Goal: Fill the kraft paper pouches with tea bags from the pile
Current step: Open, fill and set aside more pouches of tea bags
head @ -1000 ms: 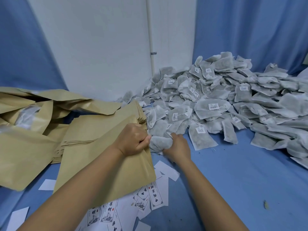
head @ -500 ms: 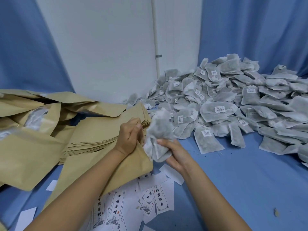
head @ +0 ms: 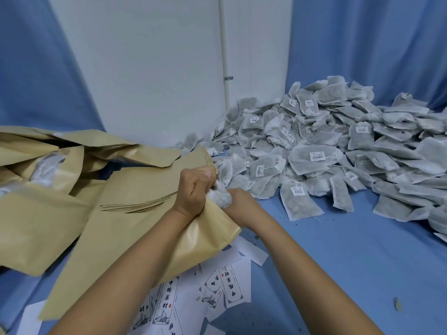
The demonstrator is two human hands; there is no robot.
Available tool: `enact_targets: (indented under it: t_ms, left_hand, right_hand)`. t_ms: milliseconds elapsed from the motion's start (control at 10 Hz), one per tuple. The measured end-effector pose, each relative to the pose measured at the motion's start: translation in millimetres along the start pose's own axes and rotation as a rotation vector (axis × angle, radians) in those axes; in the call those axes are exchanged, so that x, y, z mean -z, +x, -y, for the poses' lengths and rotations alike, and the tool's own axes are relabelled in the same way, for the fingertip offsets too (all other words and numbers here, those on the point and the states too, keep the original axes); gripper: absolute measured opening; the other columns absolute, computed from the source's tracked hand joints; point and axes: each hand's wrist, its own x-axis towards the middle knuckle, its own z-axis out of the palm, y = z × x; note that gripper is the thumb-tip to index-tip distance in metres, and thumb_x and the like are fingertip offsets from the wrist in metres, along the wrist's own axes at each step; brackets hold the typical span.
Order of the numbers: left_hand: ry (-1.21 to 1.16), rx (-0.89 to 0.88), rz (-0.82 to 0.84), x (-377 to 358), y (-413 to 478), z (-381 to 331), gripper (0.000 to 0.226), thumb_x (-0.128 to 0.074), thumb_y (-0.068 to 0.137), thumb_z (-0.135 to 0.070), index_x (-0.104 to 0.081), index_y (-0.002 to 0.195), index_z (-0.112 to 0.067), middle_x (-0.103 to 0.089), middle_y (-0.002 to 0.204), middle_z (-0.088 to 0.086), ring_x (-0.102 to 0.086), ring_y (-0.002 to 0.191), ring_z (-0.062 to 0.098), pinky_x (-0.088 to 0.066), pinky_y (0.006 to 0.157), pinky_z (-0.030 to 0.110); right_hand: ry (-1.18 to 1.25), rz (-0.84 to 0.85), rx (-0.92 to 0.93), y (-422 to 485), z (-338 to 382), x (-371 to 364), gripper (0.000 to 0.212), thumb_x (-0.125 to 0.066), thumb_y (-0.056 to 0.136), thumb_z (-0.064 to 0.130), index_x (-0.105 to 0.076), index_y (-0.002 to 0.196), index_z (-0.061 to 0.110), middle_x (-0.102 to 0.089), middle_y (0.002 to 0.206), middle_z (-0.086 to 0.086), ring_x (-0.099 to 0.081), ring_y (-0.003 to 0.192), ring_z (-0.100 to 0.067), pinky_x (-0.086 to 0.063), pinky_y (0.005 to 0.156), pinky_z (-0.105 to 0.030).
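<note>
My left hand (head: 196, 189) grips the mouth of a kraft paper pouch (head: 135, 243) that lies across the blue surface toward me. My right hand (head: 239, 204) holds a crumpled white tea bag (head: 220, 195) at the pouch's opening, partly pushed in between the two hands. A large pile of grey-white tea bags (head: 326, 151) with barcode labels spreads over the right half of the surface.
A stack of flat kraft pouches (head: 145, 187) lies under my left hand. Filled, bulging pouches (head: 36, 180) heap up at the left. Printed paper labels (head: 217, 293) are scattered in front. A white wall and blue curtains stand behind.
My right hand has brought the tea bag down from above the pouch to its mouth and pressed it between both hands. The left hand stays on the pouch's opening.
</note>
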Motion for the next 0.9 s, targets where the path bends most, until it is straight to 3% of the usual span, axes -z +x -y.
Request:
enact_targets:
  t_ms: [100,200,300,400,500,600,700,800,900]
  left_hand:
    - [0.065,0.018,0.09,6.3,4.0,1.2,0.035,-0.035,0.085,-0.01,-0.033,0.051,-0.015,-0.03,0.049,0.005,-0.028,0.049,0.022,-0.026,0.049,0.035]
    - [0.268,0.011,0.284,22.7,12.4,2.1,0.038,-0.034,0.088,-0.017,-0.033,0.05,-0.012,-0.03,0.049,0.009,-0.028,0.054,0.016,-0.032,0.06,0.035]
    - [0.314,0.004,0.365,33.8,18.8,-0.9,0.035,-0.034,0.089,-0.02,-0.032,0.054,-0.019,-0.03,0.05,-0.002,-0.031,0.053,0.019,-0.033,0.065,0.027]
    - [0.361,-0.074,0.436,23.1,22.0,-10.6,0.04,-0.032,0.088,-0.02,-0.032,0.05,-0.009,-0.028,0.049,0.006,-0.026,0.05,0.019,-0.034,0.065,0.027]
    - [0.437,-0.216,0.644,-7.9,19.4,-23.2,0.043,-0.03,0.089,-0.021,-0.034,0.049,-0.005,-0.034,0.047,0.013,-0.021,0.054,0.016,-0.04,0.058,0.044]
    - [0.507,-0.221,0.725,-11.7,27.0,-22.8,0.051,-0.026,0.091,-0.028,-0.04,0.05,-0.002,-0.044,0.05,0.016,-0.029,0.053,0.021,-0.044,0.065,0.049]
    - [0.529,-0.118,0.563,26.4,37.1,-13.6,0.058,-0.027,0.089,-0.029,-0.055,0.055,0.009,-0.051,0.053,0.018,-0.044,0.053,0.03,-0.043,0.064,0.046]
    - [0.458,-0.135,0.452,23.8,27.4,-16.6,0.055,-0.03,0.089,-0.025,-0.053,0.051,0.008,-0.048,0.049,0.017,-0.043,0.048,0.031,-0.04,0.055,0.042]
    - [0.475,-0.239,0.521,-14.1,16.3,-24.7,0.054,-0.033,0.091,-0.022,-0.047,0.047,0.004,-0.04,0.043,0.015,-0.037,0.042,0.027,-0.039,0.048,0.043]
  right_hand:
    - [-0.163,0.0,0.017,0.0,7.5,4.3,0.024,-0.055,0.088,0.027,-0.047,0.071,0.013,-0.052,0.069,-0.003,-0.053,0.063,-0.018,-0.032,0.048,-0.025]
    - [0.104,0.216,0.097,-5.8,3.2,9.1,0.022,-0.063,0.087,0.027,-0.057,0.105,0.017,-0.065,0.098,-0.004,-0.062,0.092,-0.023,-0.046,0.066,-0.024]
    - [0.669,0.284,0.202,-20.3,3.9,10.3,0.036,-0.066,0.088,0.019,-0.053,0.117,0.036,-0.062,0.118,0.011,-0.059,0.112,-0.006,-0.048,0.095,-0.021]
    - [0.546,0.223,0.176,-18.9,-4.1,-9.6,0.033,-0.054,0.093,0.007,-0.052,0.122,0.022,-0.059,0.111,0.012,-0.057,0.1,0.001,-0.043,0.082,-0.007]
    - [-0.113,0.51,0.018,-28.4,-8.9,-17.3,0.028,-0.036,0.089,-0.02,-0.053,0.091,0.002,-0.043,0.077,0.006,-0.045,0.066,-0.001,-0.04,0.058,-0.01]
    - [0.617,0.469,-0.113,-17.1,10.0,-25.6,0.025,-0.035,0.099,-0.003,-0.056,0.087,0.001,-0.054,0.062,0.006,-0.055,0.047,0.008,-0.041,0.047,-0.004]
    - [1.147,0.441,0.124,-11.6,16.1,-0.1,0.03,-0.044,0.093,-0.008,-0.056,0.115,0.008,-0.07,0.094,-0.003,-0.068,0.083,-0.007,-0.056,0.071,-0.019]
    - [0.821,0.314,0.145,-1.0,12.9,-4.6,0.034,-0.045,0.091,-0.01,-0.058,0.117,0.008,-0.07,0.088,0.005,-0.067,0.088,-0.009,-0.054,0.072,-0.018]
    - [0.492,0.106,0.129,6.1,20.1,-12.0,0.031,-0.037,0.097,-0.008,-0.044,0.127,-0.011,-0.046,0.077,0.007,-0.056,0.085,-0.011,-0.044,0.066,-0.005]
